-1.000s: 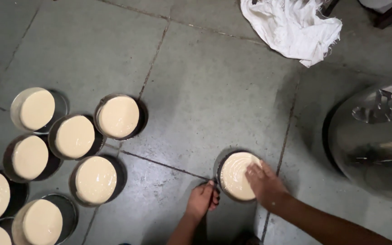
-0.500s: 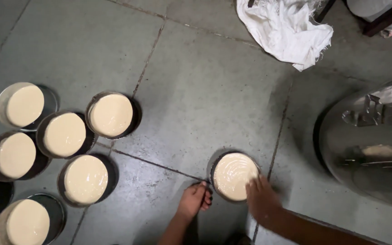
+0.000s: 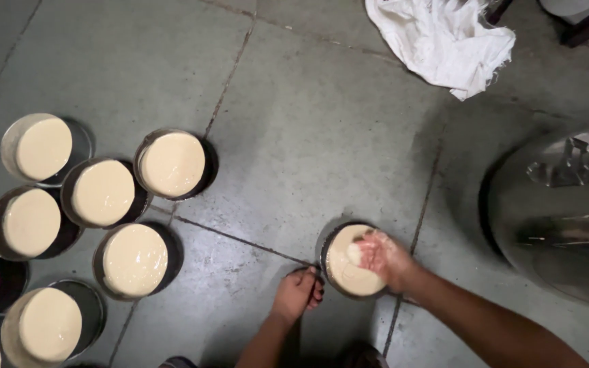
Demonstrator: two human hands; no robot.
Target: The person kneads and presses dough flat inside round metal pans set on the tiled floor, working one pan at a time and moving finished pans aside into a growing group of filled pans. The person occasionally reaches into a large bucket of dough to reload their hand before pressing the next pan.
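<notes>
Batter fills a round metal tin [image 3: 349, 269] on the stone floor [image 3: 308, 136], low in the middle of the view. Right hand [image 3: 380, 257] lies over the batter, its fingers spread and smeared, hiding the tin's right rim. Left hand [image 3: 299, 293] rests on the floor just beside the tin, fingers curled together near its edge; whether they pinch the rim I cannot tell. More filled tins [image 3: 170, 163] cluster at left, some cut off. A white cloth [image 3: 444, 41] and a large steel vessel [image 3: 560, 204] run past the frame.
</notes>
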